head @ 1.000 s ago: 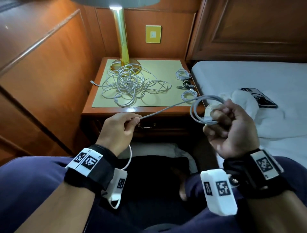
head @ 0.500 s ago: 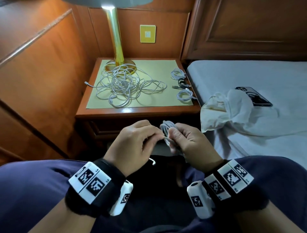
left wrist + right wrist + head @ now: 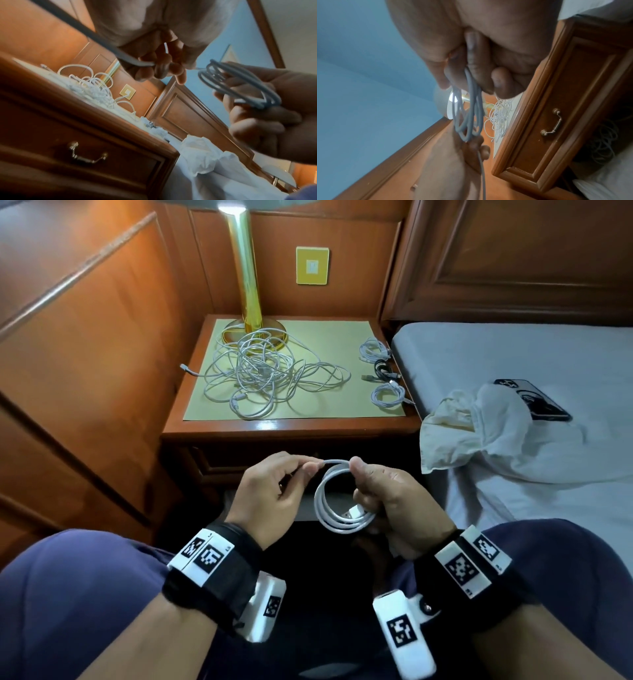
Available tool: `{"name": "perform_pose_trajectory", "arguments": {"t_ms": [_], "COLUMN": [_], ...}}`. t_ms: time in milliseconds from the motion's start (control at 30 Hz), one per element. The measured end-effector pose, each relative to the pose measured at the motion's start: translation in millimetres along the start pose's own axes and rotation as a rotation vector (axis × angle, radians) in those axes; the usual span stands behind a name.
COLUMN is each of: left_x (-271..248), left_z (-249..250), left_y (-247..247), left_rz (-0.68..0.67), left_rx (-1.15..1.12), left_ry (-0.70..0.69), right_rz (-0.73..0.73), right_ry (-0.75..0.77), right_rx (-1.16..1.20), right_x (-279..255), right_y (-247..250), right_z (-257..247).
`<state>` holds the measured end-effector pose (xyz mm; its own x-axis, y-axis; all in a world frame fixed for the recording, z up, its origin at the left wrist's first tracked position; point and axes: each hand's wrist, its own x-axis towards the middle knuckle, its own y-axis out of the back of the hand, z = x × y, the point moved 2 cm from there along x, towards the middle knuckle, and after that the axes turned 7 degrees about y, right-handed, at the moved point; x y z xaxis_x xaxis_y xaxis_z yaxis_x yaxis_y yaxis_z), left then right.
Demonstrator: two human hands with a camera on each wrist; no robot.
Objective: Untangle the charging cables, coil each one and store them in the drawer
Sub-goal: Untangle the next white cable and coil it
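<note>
A white charging cable (image 3: 334, 505) hangs in a round coil of several loops between my hands, over my lap. My right hand (image 3: 387, 501) grips the coil (image 3: 469, 113) on its right side, thumb on top. My left hand (image 3: 274, 494) pinches the cable's free end (image 3: 130, 59) at the coil's top left. A big tangle of white cables (image 3: 267, 374) lies on the nightstand (image 3: 291, 428) by the lamp base. Three small coiled cables (image 3: 383, 371), two white and one black, sit along its right edge. The drawer (image 3: 89, 155) below is closed, handle showing (image 3: 552, 123).
A brass lamp (image 3: 248, 285) stands at the back of the nightstand. To the right is a bed (image 3: 513, 354) with a crumpled white cloth (image 3: 479, 433) and a dark phone (image 3: 534, 400). Wood panelling runs along the left wall (image 3: 85, 354).
A second ago my hands were apart with the cable stretched between them. They came together over my lap, and the cable now hangs as a neat round coil.
</note>
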<state>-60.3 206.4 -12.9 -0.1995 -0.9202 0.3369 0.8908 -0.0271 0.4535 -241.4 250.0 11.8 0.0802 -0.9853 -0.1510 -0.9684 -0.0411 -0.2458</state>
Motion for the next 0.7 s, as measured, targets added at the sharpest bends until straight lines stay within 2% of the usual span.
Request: {"name": "perform_pose_trajectory", "arguments": {"t_ms": [133,267,400,533,700], "left_x": [-3,-3,-8,-8,-9], "left_z": [-19,-27,-23,-21,-14], "left_y": [-8,-6,-8,-10,-10], "left_rz": [-0.053,-0.048,-0.003,-0.025,0.016], "left_rx": [-0.013,0.068,0.144,0.192,0.211], "left_ry": [0.147,0.139,0.109,0.021,-0.028], "right_rz": [0.21,0.355,0.373,0.395,0.354], "right_ry": [-0.029,-0.03,-0.021,-0.037,-0.096], "right_rx": [0.113,0.176,0.193,0.174,0.105], "right_x": [7,14,20,21,18], "right_y": [14,29,34,37,36], "right_z": [-3,-7,-4,3,5]}}
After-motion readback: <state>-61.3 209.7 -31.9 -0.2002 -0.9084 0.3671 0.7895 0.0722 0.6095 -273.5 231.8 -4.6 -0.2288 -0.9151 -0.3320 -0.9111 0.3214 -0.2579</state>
